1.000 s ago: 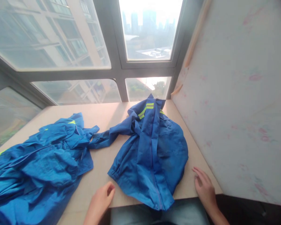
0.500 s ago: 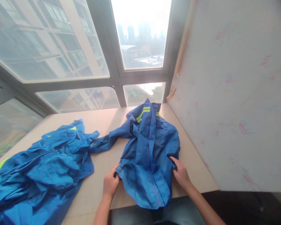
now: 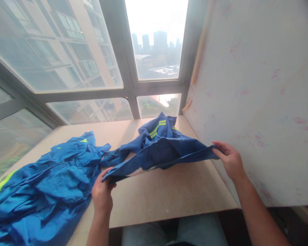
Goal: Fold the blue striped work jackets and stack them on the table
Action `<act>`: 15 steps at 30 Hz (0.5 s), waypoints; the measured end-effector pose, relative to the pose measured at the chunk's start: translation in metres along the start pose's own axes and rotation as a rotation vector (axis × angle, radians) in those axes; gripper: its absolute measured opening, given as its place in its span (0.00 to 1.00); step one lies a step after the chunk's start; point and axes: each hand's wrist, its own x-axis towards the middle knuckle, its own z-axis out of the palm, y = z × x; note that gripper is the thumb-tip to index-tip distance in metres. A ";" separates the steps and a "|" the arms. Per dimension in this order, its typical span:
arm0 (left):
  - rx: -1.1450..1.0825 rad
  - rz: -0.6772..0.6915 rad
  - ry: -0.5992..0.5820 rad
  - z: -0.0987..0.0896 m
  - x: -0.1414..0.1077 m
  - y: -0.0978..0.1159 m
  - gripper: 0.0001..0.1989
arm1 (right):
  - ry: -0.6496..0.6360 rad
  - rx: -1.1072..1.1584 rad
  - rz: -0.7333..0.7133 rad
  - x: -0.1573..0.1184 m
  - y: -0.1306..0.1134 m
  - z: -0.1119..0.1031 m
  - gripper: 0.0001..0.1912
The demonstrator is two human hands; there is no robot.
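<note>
A blue work jacket point(image 3: 166, 147) with yellow-green stripes lies with its collar toward the window, its hem lifted and stretched wide between my hands. My left hand point(image 3: 102, 191) pinches one corner of the hem at the left. Further right and a little higher, my right hand point(image 3: 229, 159) grips the opposite corner near the wall. The jacket's left-side sleeve reaches across to a second blue garment point(image 3: 59, 177), also striped, that lies crumpled on the left. The raised hem hides much of the jacket's body.
Both garments rest on a pale wooden tabletop point(image 3: 169, 198). Windows point(image 3: 156, 51) rise behind it, and a white, pink-marked wall point(image 3: 267, 102) closes off the right side. My legs point(image 3: 143, 235) are below the front edge.
Both hands have lifted the jacket's hem off the table and moved apart, the right one up toward the wall. The hem has gone from bunched to stretched. The second garment stays in place.
</note>
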 end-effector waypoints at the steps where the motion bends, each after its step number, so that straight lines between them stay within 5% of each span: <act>1: 0.012 -0.018 -0.033 -0.002 -0.002 -0.001 0.23 | -0.002 -0.032 -0.014 -0.003 0.002 -0.003 0.21; 4: 0.104 -0.133 -0.183 -0.009 -0.007 -0.020 0.21 | -0.139 -0.200 -0.049 -0.024 0.025 -0.007 0.16; 10: 0.255 -0.198 -0.327 -0.016 -0.014 -0.067 0.18 | -0.753 -0.434 0.176 -0.096 0.074 -0.013 0.18; 12: 0.220 -0.163 -0.291 -0.014 -0.017 -0.074 0.19 | -0.712 -0.526 0.188 -0.118 0.083 -0.009 0.19; 15: 0.176 -0.085 -0.235 -0.009 -0.024 -0.079 0.20 | -0.497 -0.671 0.010 -0.142 0.091 0.007 0.17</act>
